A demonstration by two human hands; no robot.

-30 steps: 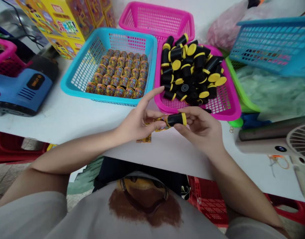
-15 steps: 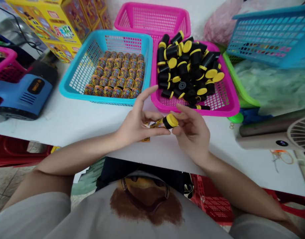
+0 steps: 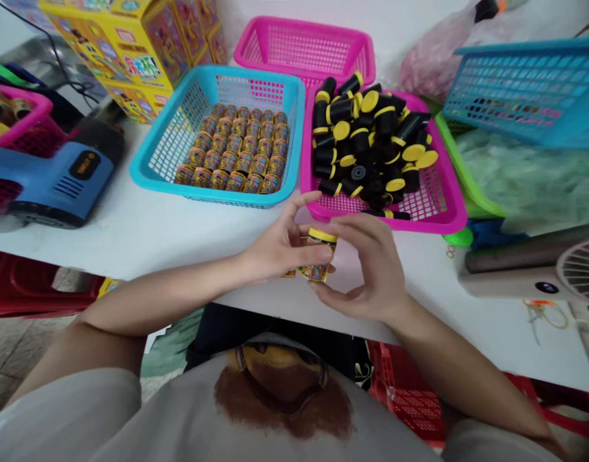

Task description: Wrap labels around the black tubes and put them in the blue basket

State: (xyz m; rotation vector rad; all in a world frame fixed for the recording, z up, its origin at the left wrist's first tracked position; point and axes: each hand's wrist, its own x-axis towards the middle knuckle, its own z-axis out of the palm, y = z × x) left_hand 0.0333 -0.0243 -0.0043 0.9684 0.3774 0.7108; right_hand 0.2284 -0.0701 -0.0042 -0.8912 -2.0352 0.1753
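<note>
A small canister [image 3: 317, 262] with a yellow lid and a colourful printed wrap is upright, slightly tilted, just above the table. My left hand [image 3: 275, 251] grips it from the left, thumb across its front. Curved around its right side is my right hand [image 3: 374, 266], thumb at the bottom edge and fingers by the lid, with a gap at the palm. A small printed piece [image 3: 289, 273] lies partly hidden below my left hand. Just beyond, a pink basket [image 3: 455, 208] holds many black canisters with yellow lids [image 3: 359, 138].
Left of it, a blue basket [image 3: 139, 160] contains rows of printed canisters [image 3: 234, 151]. Yellow printed boxes [image 3: 145, 64] and a blue heat gun [image 3: 73, 173] are at the left. A fan [image 3: 539, 269] and wire rings [image 3: 547, 317] lie right. Another pink basket [image 3: 304, 29] stands behind.
The canister has turned from lying sideways, lid to the right, to upright with its printed side facing me. My right hand has spread around it. The view has shifted slightly.
</note>
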